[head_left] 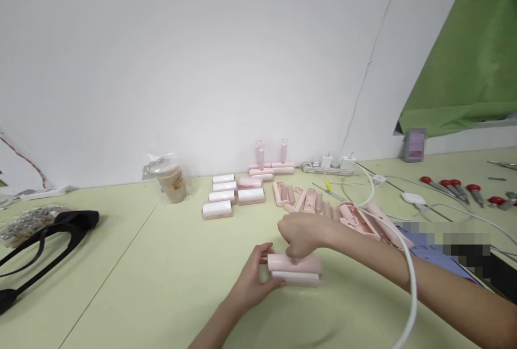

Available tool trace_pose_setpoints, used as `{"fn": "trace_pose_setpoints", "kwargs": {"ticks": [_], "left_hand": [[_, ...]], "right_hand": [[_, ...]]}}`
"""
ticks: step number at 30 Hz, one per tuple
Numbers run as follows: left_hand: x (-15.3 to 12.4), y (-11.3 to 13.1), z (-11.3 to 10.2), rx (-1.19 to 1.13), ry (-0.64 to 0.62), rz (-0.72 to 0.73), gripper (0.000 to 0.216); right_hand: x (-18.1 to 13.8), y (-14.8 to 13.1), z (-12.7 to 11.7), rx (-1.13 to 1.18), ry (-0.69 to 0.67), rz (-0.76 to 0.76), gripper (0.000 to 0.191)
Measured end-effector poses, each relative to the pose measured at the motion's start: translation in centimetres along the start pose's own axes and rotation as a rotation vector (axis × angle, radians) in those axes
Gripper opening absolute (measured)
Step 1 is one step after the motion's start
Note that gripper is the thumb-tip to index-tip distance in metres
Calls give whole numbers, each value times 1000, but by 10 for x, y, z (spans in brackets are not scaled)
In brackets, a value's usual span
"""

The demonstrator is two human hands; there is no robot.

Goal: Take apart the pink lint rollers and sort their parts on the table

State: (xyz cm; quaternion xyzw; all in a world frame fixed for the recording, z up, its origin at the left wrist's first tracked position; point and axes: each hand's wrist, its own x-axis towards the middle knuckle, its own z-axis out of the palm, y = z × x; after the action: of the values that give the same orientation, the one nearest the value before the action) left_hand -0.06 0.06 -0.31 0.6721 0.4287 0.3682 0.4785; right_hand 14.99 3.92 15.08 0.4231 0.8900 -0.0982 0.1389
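A pink lint roller with a white roll showing under its cover lies near the front of the table. My left hand grips its left end, thumb in front and fingers behind. Above the cover, my right hand is closed in a fist around the handle, and only a bit of the handle shows below it. Behind my right forearm lie loose pink plastic parts, several of them partly hidden by the arm. White rolls in pink holders stand in two rows to the left of these parts.
Pink rollers with upright handles stand by the wall. A bagged cup is further left, with a black strap-like frame at far left. A power strip, a white cable and red-handled tools are on the right.
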Motion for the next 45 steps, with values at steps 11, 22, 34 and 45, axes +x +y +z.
{"fn": "trace_pose_setpoints", "kwargs": {"ticks": [11, 22, 34, 45], "left_hand": [[1, 12, -5, 119, -12, -70, 82], [53, 88, 29, -146, 83, 202, 53], [64, 68, 55, -465, 71, 69, 23], [63, 63, 62, -785, 80, 26, 69]], "right_hand": [[-39, 125, 35, 452, 485, 252, 42], [-3, 123, 105, 100, 638, 241, 22], [-14, 126, 107, 367, 829, 215, 25], [-35, 32, 49, 748, 925, -48, 20]]}}
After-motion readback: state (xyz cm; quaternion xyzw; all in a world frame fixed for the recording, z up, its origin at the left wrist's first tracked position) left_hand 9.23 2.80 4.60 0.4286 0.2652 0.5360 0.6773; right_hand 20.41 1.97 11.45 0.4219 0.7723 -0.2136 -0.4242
